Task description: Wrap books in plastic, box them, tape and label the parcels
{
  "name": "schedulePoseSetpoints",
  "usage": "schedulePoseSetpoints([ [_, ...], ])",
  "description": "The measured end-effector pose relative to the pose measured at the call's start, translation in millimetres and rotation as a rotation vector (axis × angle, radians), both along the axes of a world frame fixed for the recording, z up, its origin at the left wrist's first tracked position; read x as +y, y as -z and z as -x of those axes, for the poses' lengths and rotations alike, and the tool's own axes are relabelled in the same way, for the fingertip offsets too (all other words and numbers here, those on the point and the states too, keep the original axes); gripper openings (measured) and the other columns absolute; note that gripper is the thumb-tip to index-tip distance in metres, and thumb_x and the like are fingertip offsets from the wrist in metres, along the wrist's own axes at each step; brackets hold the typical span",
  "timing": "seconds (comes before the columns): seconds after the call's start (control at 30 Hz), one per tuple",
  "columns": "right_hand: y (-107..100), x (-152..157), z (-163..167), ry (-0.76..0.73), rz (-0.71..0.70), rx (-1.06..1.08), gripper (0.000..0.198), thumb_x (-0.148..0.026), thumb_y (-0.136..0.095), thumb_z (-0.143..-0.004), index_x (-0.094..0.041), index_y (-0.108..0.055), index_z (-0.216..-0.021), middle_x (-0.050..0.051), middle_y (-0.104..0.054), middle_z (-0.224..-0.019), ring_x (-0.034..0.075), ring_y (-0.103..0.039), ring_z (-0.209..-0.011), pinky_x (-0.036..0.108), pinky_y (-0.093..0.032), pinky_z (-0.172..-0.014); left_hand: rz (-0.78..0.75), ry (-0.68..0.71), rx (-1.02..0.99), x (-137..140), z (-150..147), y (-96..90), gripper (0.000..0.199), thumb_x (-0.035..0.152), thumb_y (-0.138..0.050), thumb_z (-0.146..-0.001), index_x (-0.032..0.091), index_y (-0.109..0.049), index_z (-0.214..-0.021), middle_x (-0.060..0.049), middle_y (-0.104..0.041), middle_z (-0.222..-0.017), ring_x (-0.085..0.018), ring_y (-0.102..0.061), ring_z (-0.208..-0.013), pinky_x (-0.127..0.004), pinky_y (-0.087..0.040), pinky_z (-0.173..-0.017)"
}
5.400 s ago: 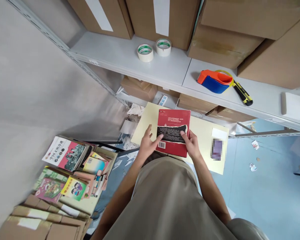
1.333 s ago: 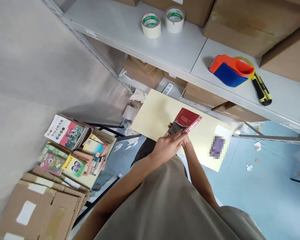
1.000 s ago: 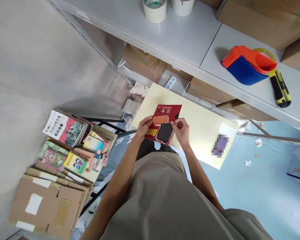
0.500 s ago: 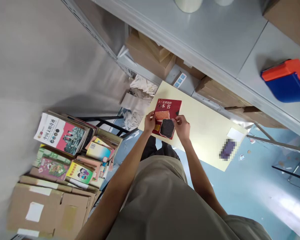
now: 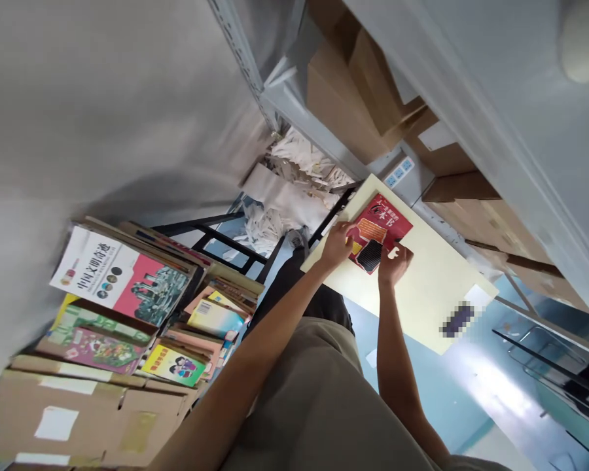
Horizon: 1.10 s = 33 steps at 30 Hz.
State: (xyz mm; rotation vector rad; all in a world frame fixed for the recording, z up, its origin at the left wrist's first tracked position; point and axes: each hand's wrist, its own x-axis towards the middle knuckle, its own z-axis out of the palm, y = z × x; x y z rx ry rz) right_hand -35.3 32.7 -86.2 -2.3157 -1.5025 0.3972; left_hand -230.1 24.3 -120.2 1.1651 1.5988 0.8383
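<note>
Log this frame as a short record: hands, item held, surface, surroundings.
Left hand: at the book's left edge, holding it
Right hand: at its right edge, fingers closed
Item: red book, front cover up; whether it touches the table is unclear
Surface: pale yellow table
Left side: stacked books, flattened cardboard
Beyond table: power strip, cardboard boxes

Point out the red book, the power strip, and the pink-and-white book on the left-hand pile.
Red book [image 5: 381, 231]: head view, middle of its front cover.
Power strip [image 5: 399, 173]: head view, middle of its socket face.
Pink-and-white book [image 5: 120, 275]: head view, middle of its cover.
</note>
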Motion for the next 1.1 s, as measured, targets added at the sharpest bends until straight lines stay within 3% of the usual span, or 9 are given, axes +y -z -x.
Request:
schedulePoseSetpoints([
  [0.1, -4, 2, 39, -0.205, -0.067, -0.097, 0.025, -0.033, -0.06, -0.102, -0.019, -0.076, -0.115, 0.018, -0.07, -0.123, 0.033, -0.068, -0.119, 0.053, -0.056, -0.107, 0.152, -0.194, -0.075, -22, 38, 15.6, 0.038, 0.011, -0.053, -0.102, 0.017, -0.074, -0.134, -0.015, -0.075, -0.136, -0.026, -0.074, -0.116, -0.04, -0.059, -0.107],
  [0.17, -4, 6, 76, -0.384, -0.035, -0.097, 0.026, -0.031, -0.053, -0.108, -0.021, -0.076, -0.115, 0.017, -0.071, -0.124, 0.032, -0.067, -0.124, 0.052, -0.054, -0.112, 0.308, -0.356, -0.096, -35, 65, 32.4, 0.037, 0.01, -0.053, -0.101, 0.016, -0.076, -0.129, -0.015, -0.077, -0.132, -0.024, -0.076, -0.106, -0.037, -0.061, -0.101],
  [0.27, 7, 19, 136, -0.617, 0.106, -0.088, 0.031, -0.028, -0.046, -0.112, -0.021, -0.076, -0.118, 0.017, -0.073, -0.127, 0.03, -0.066, -0.125, 0.048, -0.052, -0.113, 0.475, -0.513, -0.1, -48, 97, 63.0, 0.034, 0.005, -0.056, -0.097, 0.014, -0.078, -0.122, -0.016, -0.08, -0.124, -0.025, -0.077, -0.104, -0.039, -0.06, -0.103],
  [0.37, 34, 37, 187, -0.83, 0.383, -0.159, 0.032, -0.023, -0.049, -0.11, -0.019, -0.076, -0.128, 0.018, -0.074, -0.133, 0.032, -0.064, -0.13, 0.048, -0.05, -0.115, 0.548, -0.576, -0.1, -54, 116, 93.3, 0.031, 0.005, -0.057, -0.097, 0.013, -0.078, -0.118, -0.016, -0.081, -0.121, -0.025, -0.076, -0.105, -0.041, -0.058, -0.106],
  [0.5, 93, 66, 235, -1.011, 0.766, -0.304, 0.034, -0.019, -0.055, -0.106, -0.012, -0.073, -0.134, 0.023, -0.074, -0.137, 0.036, -0.064, -0.134, 0.05, -0.049, -0.117, 0.621, -0.617, -0.102, -55, 124, 129.8, 0.027, 0.005, -0.057, -0.097, 0.014, -0.077, -0.114, -0.015, -0.081, -0.123, -0.025, -0.076, -0.112, -0.041, -0.055, -0.112],
  [0.63, 164, 93, 263, -1.0, 1.053, -0.418, 0.042, -0.015, -0.062, -0.1, -0.008, -0.07, -0.14, 0.026, -0.074, -0.137, 0.039, -0.065, -0.138, 0.051, -0.055, -0.113, 0.711, -0.67, -0.119, -48, 123, 168.1, 0.028, 0.004, -0.058, -0.095, 0.016, -0.077, -0.112, -0.014, -0.081, -0.117, -0.025, -0.076, -0.116, -0.04, -0.055, -0.112],
  [0.8, 254, 109, 272, -0.995, 1.086, -0.423, 0.046, -0.013, -0.063, -0.093, -0.011, -0.073, -0.139, 0.024, -0.075, -0.136, 0.04, -0.065, -0.138, 0.052, -0.057, -0.111, 0.819, -0.725, -0.176, -38, 125, 231.7, 0.024, 0.005, -0.065, -0.091, 0.016, -0.078, -0.108, -0.016, -0.082, -0.122, -0.028, -0.076, -0.121, -0.04, -0.055, -0.111],
  [1.1, 413, 110, 247, -0.999, 1.179, -0.454, 0.059, -0.014, -0.066, -0.085, -0.02, -0.074, -0.143, 0.018, -0.06, -0.16, 0.04, -0.056, -0.147, 0.05, -0.054, -0.117, 0.856, -0.777, -0.252, -34, 132, 375.6, 0.034, 0.013, -0.063, -0.093, 0.016, -0.081, -0.122, -0.014, -0.083, -0.122, -0.028, -0.077, -0.116, -0.041, -0.057, -0.109],
])
